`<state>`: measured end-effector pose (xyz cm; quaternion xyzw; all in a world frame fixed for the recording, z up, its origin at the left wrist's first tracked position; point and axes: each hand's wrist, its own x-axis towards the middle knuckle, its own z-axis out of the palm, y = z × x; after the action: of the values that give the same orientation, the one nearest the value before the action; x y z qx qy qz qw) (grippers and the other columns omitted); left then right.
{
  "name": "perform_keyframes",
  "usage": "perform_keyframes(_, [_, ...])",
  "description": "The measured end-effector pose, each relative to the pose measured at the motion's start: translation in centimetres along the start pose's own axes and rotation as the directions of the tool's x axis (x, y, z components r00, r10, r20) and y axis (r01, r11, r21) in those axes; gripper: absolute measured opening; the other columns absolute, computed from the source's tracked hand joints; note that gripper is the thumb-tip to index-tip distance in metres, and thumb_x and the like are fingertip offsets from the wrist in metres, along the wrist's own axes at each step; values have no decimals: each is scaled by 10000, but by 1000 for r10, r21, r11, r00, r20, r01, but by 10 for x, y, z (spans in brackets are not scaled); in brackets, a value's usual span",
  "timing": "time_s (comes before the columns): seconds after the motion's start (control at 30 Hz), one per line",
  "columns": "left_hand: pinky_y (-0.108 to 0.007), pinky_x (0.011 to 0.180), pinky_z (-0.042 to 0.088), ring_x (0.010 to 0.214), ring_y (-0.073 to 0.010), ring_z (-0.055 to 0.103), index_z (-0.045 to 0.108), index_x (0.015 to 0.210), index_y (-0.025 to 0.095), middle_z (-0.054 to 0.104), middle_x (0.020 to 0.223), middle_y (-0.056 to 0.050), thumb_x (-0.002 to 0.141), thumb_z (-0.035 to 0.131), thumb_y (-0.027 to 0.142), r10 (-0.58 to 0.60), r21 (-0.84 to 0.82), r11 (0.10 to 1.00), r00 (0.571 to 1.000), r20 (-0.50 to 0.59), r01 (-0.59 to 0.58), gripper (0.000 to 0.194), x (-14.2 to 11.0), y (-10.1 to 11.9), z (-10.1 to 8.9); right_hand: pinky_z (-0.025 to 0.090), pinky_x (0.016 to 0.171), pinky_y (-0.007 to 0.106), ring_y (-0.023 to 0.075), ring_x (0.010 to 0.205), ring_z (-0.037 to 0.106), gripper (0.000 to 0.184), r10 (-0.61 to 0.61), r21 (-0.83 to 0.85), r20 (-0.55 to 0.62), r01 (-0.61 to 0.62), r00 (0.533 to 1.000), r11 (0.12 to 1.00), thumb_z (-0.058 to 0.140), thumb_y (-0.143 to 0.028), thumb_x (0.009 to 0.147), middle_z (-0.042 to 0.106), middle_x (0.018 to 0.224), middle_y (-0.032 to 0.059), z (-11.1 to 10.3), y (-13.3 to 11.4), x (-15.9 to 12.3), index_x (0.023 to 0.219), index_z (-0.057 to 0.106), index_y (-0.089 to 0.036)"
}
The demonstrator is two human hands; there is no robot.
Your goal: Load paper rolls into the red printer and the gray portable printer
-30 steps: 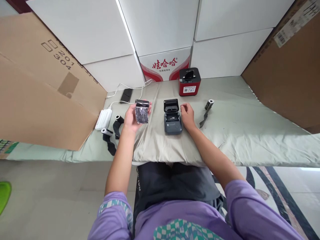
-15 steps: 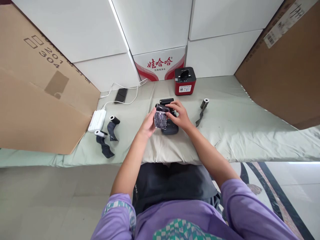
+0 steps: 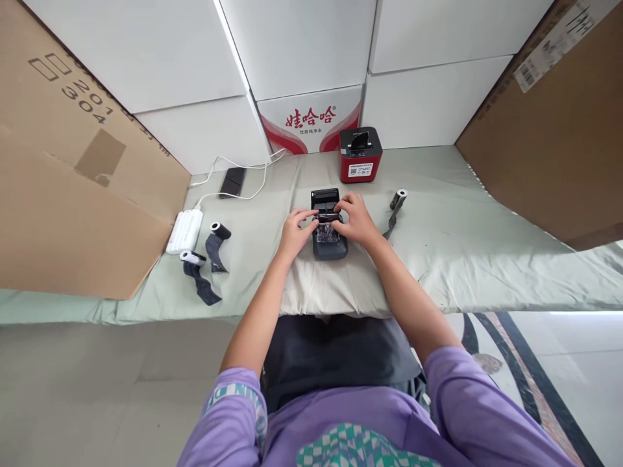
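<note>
Beyond the grip stands a red box (image 3: 361, 162); beneath the grip lies the printer (image 3: 330, 251), lid (image 3: 324, 194) up. Left hand (image 3: 294, 233) and right hand (image 3: 357, 220) are pinched on the roll (image 3: 328, 218), one at each end; it seems to sit in the printer, though its ends are hidden.

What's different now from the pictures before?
The black roll moved right, from beside the open printer to over it. The left hand carried it there; the right hand, which was beside the printer, took hold of its other end. The red-and-black device stayed put.
</note>
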<state>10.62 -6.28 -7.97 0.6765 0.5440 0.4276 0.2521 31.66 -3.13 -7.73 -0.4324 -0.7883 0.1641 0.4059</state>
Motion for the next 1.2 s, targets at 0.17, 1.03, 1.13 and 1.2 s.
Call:
perform_keyframes(0.17, [-340, 959, 536, 1076, -217, 630, 776, 1162, 237, 655, 1169, -77, 890, 698, 239, -2, 66, 998, 1000, 17, 1, 283, 1, -3, 0, 451, 1038, 501, 317, 1108, 487, 195, 54, -10, 65, -53, 996, 999, 673, -223, 730, 480, 1086, 95, 2, 2, -2, 924, 683, -227])
perform_keyframes(1.03, [-421, 1137, 478, 1371, -268, 574, 668, 1307, 218, 626, 1446, -114, 920, 640, 346, -85, -334, 934, 987, 133, 125, 408, -6, -13, 12, 469, 1070, 451, 252, 1154, 612, 407, 334, 302, 347, -441, 876, 845, 598, -300, 808, 654, 1259, 102, -11, -8, 2, 1204, 569, -209])
perform_keyframes(1.13, [-441, 1222, 402, 1427, -272, 538, 561, 1438, 202, 585, 1516, -133, 908, 667, 329, -152, -409, 883, 965, 213, 230, 555, -6, -16, 12, 471, 1086, 439, 252, 1180, 607, 490, 344, 276, 435, -487, 832, 828, 600, -305, 842, 643, 1317, 116, -19, -10, 2, 1316, 562, -190])
perform_keyframes(1.2, [-450, 1246, 377, 1452, -281, 515, 528, 1468, 191, 558, 1544, -147, 897, 697, 351, -149, -432, 868, 959, 240, 243, 616, -5, -18, 12, 476, 1091, 423, 250, 1219, 592, 537, 327, 285, 458, -485, 826, 827, 608, -306, 850, 622, 1352, 123, -23, -9, 2, 1369, 545, -184])
